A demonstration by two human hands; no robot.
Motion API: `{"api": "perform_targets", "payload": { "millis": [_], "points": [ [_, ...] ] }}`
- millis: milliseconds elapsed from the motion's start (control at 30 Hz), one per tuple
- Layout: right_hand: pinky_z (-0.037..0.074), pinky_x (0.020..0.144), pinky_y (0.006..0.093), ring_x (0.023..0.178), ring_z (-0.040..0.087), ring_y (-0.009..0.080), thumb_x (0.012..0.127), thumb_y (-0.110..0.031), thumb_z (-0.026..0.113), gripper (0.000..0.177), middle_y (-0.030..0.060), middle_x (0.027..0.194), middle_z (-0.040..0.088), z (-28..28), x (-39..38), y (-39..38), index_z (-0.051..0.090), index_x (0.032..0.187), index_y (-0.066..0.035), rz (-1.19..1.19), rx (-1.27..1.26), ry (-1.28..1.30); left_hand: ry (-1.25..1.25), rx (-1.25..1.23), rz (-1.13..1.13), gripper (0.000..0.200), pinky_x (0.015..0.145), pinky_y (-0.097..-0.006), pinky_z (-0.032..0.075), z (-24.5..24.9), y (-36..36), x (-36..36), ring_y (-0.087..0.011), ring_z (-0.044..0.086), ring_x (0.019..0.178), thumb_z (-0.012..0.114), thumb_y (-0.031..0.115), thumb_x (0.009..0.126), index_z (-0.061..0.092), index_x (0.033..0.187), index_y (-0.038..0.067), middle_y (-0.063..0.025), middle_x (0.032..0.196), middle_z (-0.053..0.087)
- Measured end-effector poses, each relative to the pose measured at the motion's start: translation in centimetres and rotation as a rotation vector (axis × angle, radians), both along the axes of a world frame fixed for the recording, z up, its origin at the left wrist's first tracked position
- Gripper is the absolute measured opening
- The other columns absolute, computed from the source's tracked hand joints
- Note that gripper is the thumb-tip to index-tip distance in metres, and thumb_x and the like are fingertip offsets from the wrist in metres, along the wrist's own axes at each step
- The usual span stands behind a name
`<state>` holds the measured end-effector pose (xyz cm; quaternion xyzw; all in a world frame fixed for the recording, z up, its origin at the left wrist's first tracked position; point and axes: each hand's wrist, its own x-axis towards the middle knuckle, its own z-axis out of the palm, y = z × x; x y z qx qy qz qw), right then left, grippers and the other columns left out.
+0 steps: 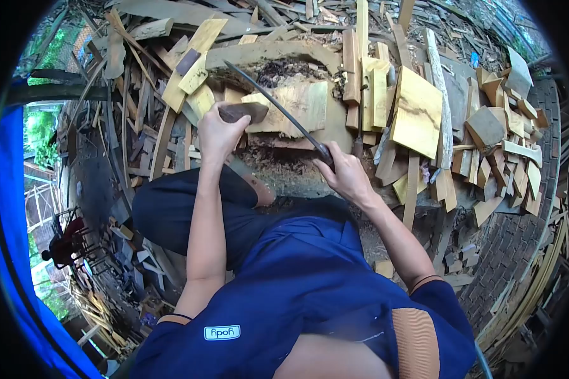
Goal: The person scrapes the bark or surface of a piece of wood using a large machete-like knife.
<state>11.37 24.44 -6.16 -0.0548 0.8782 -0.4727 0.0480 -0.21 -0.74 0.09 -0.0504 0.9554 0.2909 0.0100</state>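
Note:
My left hand (216,134) grips a dark brown block of wood (244,112) and holds it against the top of a big worn chopping stump (278,95). My right hand (342,172) is closed around the handle of a long dark machete (273,104). Its blade slants up and to the left, passing just right of the block and over the stump. The stump's top is pale and hacked, with dark chips lying on it.
Yellow planks (416,112) and offcuts (506,145) lie piled to the right and behind the stump. Thin slats and scrap litter the left side (139,120). A brick edge (531,221) curves at right. A person in red (66,243) sits far left.

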Motion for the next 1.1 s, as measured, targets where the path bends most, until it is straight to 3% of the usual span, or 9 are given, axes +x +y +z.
{"api": "perform_targets", "payload": {
  "millis": [300, 367, 533, 633, 700, 767, 833, 1033, 1100],
  "points": [
    [0.048, 0.06, 0.0558, 0.067, 0.063, 0.0467, 0.096, -0.041, 0.056, 0.041, 0.025, 0.068, 0.063, -2.4, -0.3, -2.6, 0.047, 0.113, -0.005, 0.017, 0.096, -0.153, -0.063, -0.124, -0.107, 0.06, 0.081, -0.0361, 0.055, 0.9, 0.2, 0.2, -0.0295, 0.072, 0.089, 0.084, 0.032, 0.065, 0.066, 0.11, -0.004, -0.0209, 0.093, 0.072],
    [0.048, 0.06, 0.0554, 0.068, 0.064, 0.0465, 0.096, -0.042, 0.054, 0.041, 0.0254, 0.069, 0.063, -1.0, -0.9, -2.4, 0.048, 0.115, -0.006, 0.043, 0.016, -0.256, -0.068, -0.121, -0.078, 0.053, 0.081, -0.0391, 0.055, 0.7, 0.6, -0.1, -0.0342, 0.07, 0.089, 0.082, 0.025, 0.064, 0.064, 0.104, -0.006, -0.0235, 0.092, 0.07],
    [0.046, 0.059, 0.0476, 0.066, 0.063, 0.0442, 0.096, -0.034, 0.059, 0.034, 0.0217, 0.067, 0.061, 2.9, -2.0, -3.0, 0.049, 0.108, -0.005, -0.006, -0.014, -0.068, -0.087, -0.231, -0.07, 0.053, 0.08, -0.0377, 0.055, 0.3, 0.8, -0.5, -0.0318, 0.071, 0.088, 0.082, 0.03, 0.067, 0.067, 0.107, -0.002, -0.02, 0.091, 0.072],
    [0.048, 0.057, 0.0528, 0.065, 0.062, 0.047, 0.096, -0.038, 0.057, 0.035, 0.0245, 0.068, 0.063, 0.8, -1.3, -3.3, 0.049, 0.108, -0.006, -0.035, -0.027, -0.091, -0.13, -0.206, -0.047, 0.054, 0.08, -0.0374, 0.055, 1.0, 1.3, -0.6, -0.0314, 0.071, 0.089, 0.081, 0.03, 0.067, 0.067, 0.107, -0.002, -0.0198, 0.091, 0.072],
    [0.049, 0.062, 0.0533, 0.069, 0.063, 0.0476, 0.097, -0.039, 0.055, 0.035, 0.0244, 0.069, 0.064, -2.0, -0.8, -2.8, 0.05, 0.106, -0.006, -0.02, 0.065, -0.172, -0.118, -0.181, -0.054, 0.054, 0.081, -0.0372, 0.055, 0.9, 1.4, -0.6, -0.0309, 0.071, 0.088, 0.08, 0.03, 0.067, 0.067, 0.108, -0.002, -0.0198, 0.091, 0.072],
    [0.048, 0.069, 0.0537, 0.074, 0.063, 0.0482, 0.098, -0.041, 0.052, 0.036, 0.0249, 0.069, 0.064, -4.4, -0.9, -1.8, 0.051, 0.105, -0.006, -0.01, -0.001, -0.381, -0.053, -0.126, -0.076, 0.044, 0.078, -0.0415, 0.056, 1.2, 1.7, -0.7, -0.0378, 0.07, 0.086, 0.079, 0.022, 0.065, 0.066, 0.096, -0.007, -0.0262, 0.086, 0.069],
    [0.046, 0.072, 0.0547, 0.078, 0.063, 0.0477, 0.098, -0.04, 0.051, 0.035, 0.0257, 0.07, 0.063, -1.9, -1.5, -1.4, 0.052, 0.105, -0.006, -0.014, 0.013, -0.453, -0.07, -0.123, -0.092, 0.045, 0.078, -0.0413, 0.056, 1.1, 1.6, -1.2, -0.0376, 0.07, 0.085, 0.08, 0.022, 0.065, 0.065, 0.097, -0.007, -0.026, 0.086, 0.069],
    [0.045, 0.064, 0.0559, 0.074, 0.062, 0.0476, 0.098, -0.04, 0.052, 0.036, 0.0256, 0.07, 0.062, 3.0, -2.5, -2.2, 0.05, 0.104, -0.004, -0.063, -0.246, -0.106, -0.056, -0.1, -0.158, 0.044, 0.079, -0.04, 0.055, 0.7, 1.5, -1.5, -0.0361, 0.07, 0.085, 0.08, 0.018, 0.066, 0.064, 0.099, -0.007, -0.0237, 0.087, 0.07],
    [0.046, 0.064, 0.056, 0.074, 0.063, 0.0484, 0.097, -0.041, 0.052, 0.038, 0.0266, 0.07, 0.063, 0.9, -1.8, -2.8, 0.05, 0.105, -0.003, -0.068, -0.228, -0.141, -0.126, -0.118, -0.126, 0.05, 0.078, -0.0337, 0.056, 0.8, 1.2, -1.0, -0.0253, 0.073, 0.085, 0.083, 0.021, 0.067, 0.065, 0.107, -0.005, -0.0184, 0.089, 0.073]
  ]
}}
